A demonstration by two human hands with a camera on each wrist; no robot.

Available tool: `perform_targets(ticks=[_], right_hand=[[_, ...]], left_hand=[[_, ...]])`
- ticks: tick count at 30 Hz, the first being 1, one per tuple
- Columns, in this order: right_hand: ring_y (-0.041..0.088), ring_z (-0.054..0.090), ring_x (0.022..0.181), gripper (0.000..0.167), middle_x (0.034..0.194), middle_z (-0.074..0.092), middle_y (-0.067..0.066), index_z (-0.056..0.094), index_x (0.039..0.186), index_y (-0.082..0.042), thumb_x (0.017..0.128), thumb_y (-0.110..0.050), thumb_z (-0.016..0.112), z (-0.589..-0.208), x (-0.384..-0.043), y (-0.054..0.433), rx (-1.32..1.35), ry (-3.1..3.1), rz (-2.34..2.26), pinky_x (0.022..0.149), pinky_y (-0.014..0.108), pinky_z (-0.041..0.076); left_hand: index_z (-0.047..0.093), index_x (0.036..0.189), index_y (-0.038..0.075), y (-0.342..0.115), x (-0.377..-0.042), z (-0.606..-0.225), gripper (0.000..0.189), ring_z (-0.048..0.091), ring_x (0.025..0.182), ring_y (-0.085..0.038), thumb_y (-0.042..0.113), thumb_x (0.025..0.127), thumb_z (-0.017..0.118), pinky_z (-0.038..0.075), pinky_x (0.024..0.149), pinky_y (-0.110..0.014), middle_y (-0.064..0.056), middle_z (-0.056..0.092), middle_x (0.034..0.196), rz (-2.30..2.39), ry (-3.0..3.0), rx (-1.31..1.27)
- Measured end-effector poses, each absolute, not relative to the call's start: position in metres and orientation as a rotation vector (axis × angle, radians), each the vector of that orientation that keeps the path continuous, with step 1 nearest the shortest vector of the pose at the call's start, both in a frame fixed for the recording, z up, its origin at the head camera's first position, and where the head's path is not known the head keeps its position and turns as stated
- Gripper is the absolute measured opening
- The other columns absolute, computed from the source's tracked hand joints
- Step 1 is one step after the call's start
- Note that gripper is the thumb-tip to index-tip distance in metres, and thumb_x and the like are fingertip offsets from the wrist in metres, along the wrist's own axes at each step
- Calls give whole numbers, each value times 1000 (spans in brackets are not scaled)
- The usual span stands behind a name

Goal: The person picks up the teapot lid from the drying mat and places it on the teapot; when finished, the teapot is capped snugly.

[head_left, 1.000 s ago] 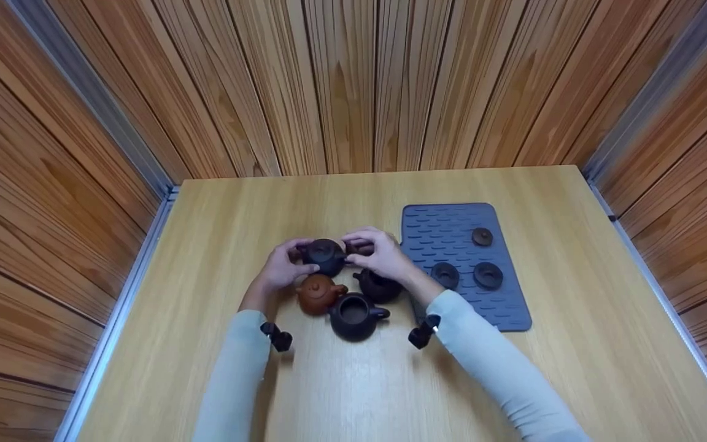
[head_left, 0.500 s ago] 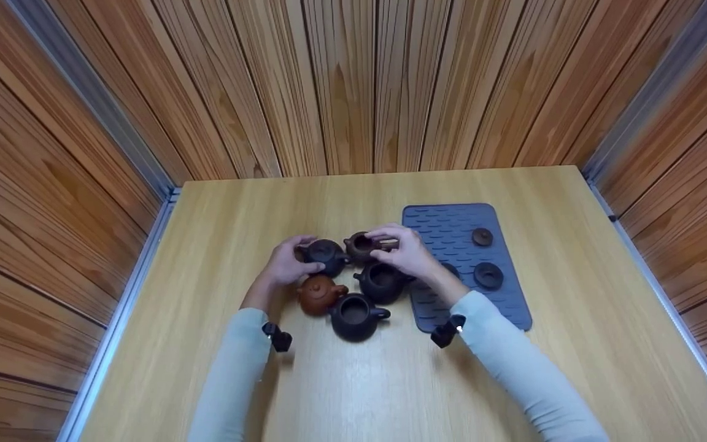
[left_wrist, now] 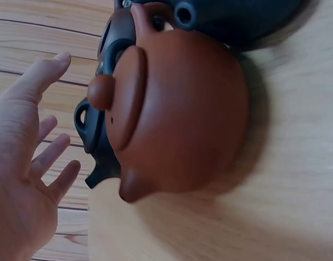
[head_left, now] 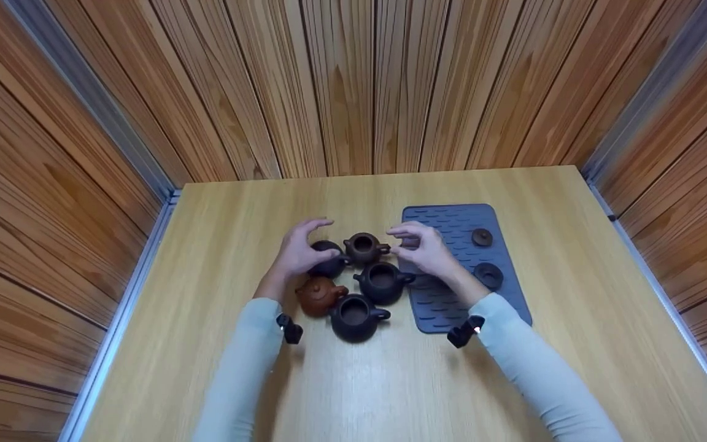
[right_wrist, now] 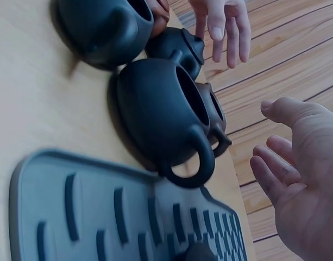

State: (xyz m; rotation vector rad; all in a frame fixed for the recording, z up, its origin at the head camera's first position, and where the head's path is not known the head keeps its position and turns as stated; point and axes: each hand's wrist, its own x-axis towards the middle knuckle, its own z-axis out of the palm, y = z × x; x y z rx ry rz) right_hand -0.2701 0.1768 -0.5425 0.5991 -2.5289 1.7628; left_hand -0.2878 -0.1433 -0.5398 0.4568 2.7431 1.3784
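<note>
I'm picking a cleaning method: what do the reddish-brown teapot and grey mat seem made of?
Reddish-brown teapot: probably unglazed clay with a smooth satin finish, given its even earthy colour and soft sheen. Grey mat: likely silicone or rubber, matte, with moulded rim and ridges; I cannot tell which.

Head view: bright, diffuse light; a pale glare whitens the front of the smooth yellow-toned wooden table (head_left: 353,393), and soft shadows lie along the inner sides of the pale mint fabric sleeves (head_left: 237,374). Wide-angle distortion splays the side walls. Left wrist view: soft focus; the rounded red-brown clay teapot (left_wrist: 193,109) bears a dull sheen and casts a blurred shadow. Right wrist view: cool cast; the rounded black teapot at upper left (right_wrist: 93,32) is smeared, and the grey ribbed mat (right_wrist: 95,206) has hazy edges.
</note>
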Motion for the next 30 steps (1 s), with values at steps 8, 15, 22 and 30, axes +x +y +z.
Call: perform_targets(ticks=[8, 15, 22, 30], right_hand=[[53, 70, 135, 39, 141, 72, 31, 75, 135, 9, 97, 9, 80, -549, -273, 197, 561, -2551, 1736, 116, 68, 55], [48, 70, 135, 39, 142, 72, 29, 75, 136, 9, 97, 7, 81, -551, -271, 219, 481, -2576, 1683, 116, 65, 55], [47, 69, 138, 38, 147, 71, 27, 75, 137, 6, 100, 5, 80, -552, -269, 243, 411, -2613, 1611, 115, 63, 57], [40, 59, 150, 37, 155, 66, 24, 75, 140, 3, 104, -1, 78, -551, -268, 273, 330, -2624, 1584, 122, 58, 54]], left_hand=[[66, 158, 14, -131, -295, -532, 73, 48, 164, -40, 22, 91, 95, 40, 136, -57, -14, 57, 172, 1217, 2755, 553], [63, 161, 15, -112, -302, -533, 76, 47, 165, -40, 27, 93, 95, 40, 136, -56, -13, 54, 174, 1098, 2725, 612], [63, 161, 17, -96, -303, -538, 75, 49, 163, -40, 27, 93, 95, 42, 134, -56, -12, 54, 175, 1020, 2716, 640], [66, 159, 20, -90, -306, -545, 72, 60, 155, -37, 29, 94, 95, 48, 130, -53, -8, 59, 171, 931, 2747, 624]])
